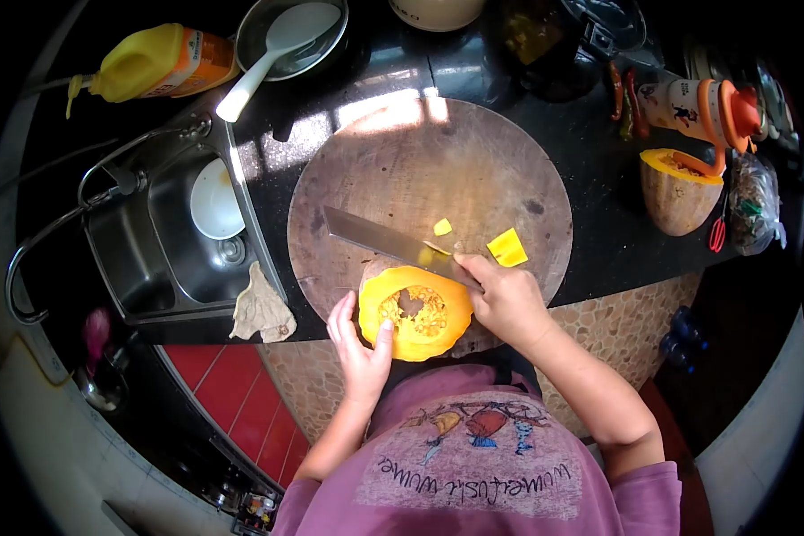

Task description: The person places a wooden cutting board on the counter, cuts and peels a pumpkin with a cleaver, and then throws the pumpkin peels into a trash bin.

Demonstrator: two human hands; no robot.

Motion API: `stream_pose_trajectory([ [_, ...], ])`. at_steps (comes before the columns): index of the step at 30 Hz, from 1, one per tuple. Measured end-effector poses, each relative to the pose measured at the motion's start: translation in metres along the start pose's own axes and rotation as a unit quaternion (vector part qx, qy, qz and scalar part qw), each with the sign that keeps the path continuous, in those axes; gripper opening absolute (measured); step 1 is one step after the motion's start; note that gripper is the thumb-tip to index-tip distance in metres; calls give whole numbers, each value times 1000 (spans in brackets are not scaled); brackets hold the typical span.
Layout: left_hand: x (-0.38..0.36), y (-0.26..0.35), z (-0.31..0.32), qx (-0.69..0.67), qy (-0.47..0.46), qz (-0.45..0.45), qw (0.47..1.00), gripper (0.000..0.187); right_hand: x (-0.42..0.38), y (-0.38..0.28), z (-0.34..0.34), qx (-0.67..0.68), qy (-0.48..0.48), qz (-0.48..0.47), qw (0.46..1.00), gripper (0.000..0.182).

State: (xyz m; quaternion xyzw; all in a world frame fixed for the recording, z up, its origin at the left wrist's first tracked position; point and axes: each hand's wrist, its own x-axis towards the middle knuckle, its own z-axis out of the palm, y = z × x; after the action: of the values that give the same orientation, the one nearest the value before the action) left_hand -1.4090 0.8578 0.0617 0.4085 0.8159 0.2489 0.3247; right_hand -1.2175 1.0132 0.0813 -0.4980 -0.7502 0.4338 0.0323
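A cut pumpkin (463, 314) rests at the near edge of a round wooden cutting board (429, 161), its orange face and seedy hollow turned up toward me. My left hand (359, 353) holds its left side, thumb on the cut face and fingers around the rind. In my right hand (509, 299) is the handle of a cleaver (375, 239). The wide blade points left across the board, just beyond the pumpkin. A small pumpkin piece (442, 227) and a larger flat pumpkin piece (507, 248) lie past the blade, with a thin peel scrap against it.
Left is a steel sink (174, 268) with a white bowl (214, 201); a beige cloth (262, 308) hangs at its edge. A pan (317, 58) and yellow jug (143, 62) stand behind. Another pumpkin half (679, 201), an orange-lidded bottle (679, 103) and red scissors (716, 234) sit right.
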Motion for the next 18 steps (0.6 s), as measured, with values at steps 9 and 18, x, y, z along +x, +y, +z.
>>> stream_pose_trajectory([
  [9,4,18,3,-59,-20,26,998,53,-68,16,32,61,58,30,996,48],
  [18,15,38,13,81,-22,335,939,34,-81,4,5,-65,74,-40,994,59],
])
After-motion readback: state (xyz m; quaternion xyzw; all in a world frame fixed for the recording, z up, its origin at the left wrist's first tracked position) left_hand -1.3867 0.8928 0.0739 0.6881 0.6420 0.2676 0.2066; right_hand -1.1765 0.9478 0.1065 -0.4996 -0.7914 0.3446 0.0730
